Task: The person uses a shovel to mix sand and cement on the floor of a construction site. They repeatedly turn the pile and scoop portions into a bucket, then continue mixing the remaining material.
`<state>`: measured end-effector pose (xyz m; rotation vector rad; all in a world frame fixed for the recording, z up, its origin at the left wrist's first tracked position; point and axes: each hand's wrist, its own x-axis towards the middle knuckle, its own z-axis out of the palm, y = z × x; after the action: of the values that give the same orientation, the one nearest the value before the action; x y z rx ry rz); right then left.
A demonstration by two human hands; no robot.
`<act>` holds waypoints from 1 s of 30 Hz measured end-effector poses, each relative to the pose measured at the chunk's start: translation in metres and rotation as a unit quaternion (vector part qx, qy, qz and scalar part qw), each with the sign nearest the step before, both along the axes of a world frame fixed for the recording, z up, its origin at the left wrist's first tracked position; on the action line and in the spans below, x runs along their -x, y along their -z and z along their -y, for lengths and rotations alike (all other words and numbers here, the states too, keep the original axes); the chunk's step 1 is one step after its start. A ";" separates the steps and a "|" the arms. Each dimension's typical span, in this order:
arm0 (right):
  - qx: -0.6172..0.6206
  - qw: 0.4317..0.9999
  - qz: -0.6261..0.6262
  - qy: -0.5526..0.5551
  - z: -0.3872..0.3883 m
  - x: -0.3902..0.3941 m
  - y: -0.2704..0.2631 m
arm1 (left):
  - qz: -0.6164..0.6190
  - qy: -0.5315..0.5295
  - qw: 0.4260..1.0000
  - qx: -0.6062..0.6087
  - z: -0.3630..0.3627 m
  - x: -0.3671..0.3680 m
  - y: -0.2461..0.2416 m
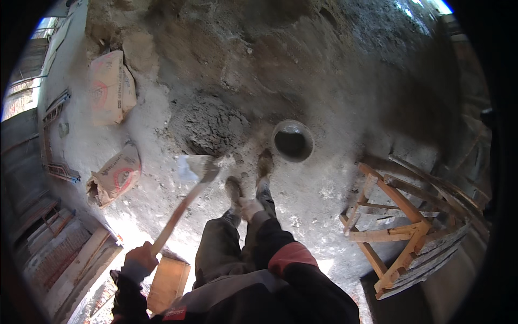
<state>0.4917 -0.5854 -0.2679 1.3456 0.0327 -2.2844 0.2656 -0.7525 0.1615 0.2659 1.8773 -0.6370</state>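
My left hand (141, 258) grips the lower end of a wooden handle. The handle belongs to a hoe (184, 210) and slants up and right to a broad metal blade (190, 167). That blade rests at the near edge of a heap of wet grey mortar (212, 121). In front of my legs hangs my right hand (250, 208), blurred, away from the hoe; its fingers are too unclear to judge. A round bucket (311, 148) with dark liquid inside stands right of the mortar, just beyond my right boot (265, 162).
Two paper cement bags lie on the left, one flat (106, 87), one torn open (119, 176). A wooden trestle (404, 233) stands at right. Bent steel bars (60, 174) and stacked boards (77, 279) line the left side. A wooden board (168, 283) is near my left arm.
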 end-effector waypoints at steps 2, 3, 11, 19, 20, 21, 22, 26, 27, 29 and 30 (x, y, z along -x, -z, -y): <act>-0.084 0.975 0.069 -0.194 0.039 0.043 -0.048 | -0.001 -0.023 1.000 0.003 -0.007 -0.004 -0.031; 0.007 0.987 0.077 -0.141 0.050 0.060 -0.069 | -0.001 -0.042 0.999 0.000 -0.006 -0.007 -0.044; -0.065 0.967 0.213 0.124 0.047 0.150 -0.060 | -0.018 -0.115 0.969 -0.218 0.078 -0.021 0.005; -0.344 0.885 0.273 0.155 -0.041 0.248 -0.027 | 0.023 -0.014 0.917 -0.398 0.137 0.077 0.213; -0.369 0.879 0.235 0.189 -0.051 0.254 -0.036 | 0.030 -0.023 0.909 -0.415 0.135 0.094 0.236; -0.398 0.861 0.242 0.206 -0.053 0.267 -0.040 | 0.032 -0.030 0.902 -0.430 0.134 0.107 0.256; -0.427 0.840 0.250 0.223 -0.058 0.284 -0.042 | 0.037 -0.034 0.902 -0.429 0.131 0.124 0.276; -0.513 0.781 0.200 0.295 -0.043 0.345 -0.004 | 0.027 -0.059 0.895 -0.441 0.143 0.189 0.339; -0.524 0.773 0.192 0.301 -0.031 0.360 0.018 | 0.004 -0.065 0.885 -0.461 0.154 0.197 0.349; -0.499 0.793 0.212 0.278 0.004 0.379 0.059 | 0.015 -0.107 0.903 -0.416 0.187 0.204 0.358; -0.466 0.815 0.237 0.251 0.032 0.387 0.078 | 0.028 -0.120 0.921 -0.369 0.209 0.200 0.356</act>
<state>0.1050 -0.6177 -0.3455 2.6702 0.8123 -2.3113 0.0651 -0.9613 -0.1948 0.5178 1.9859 0.2695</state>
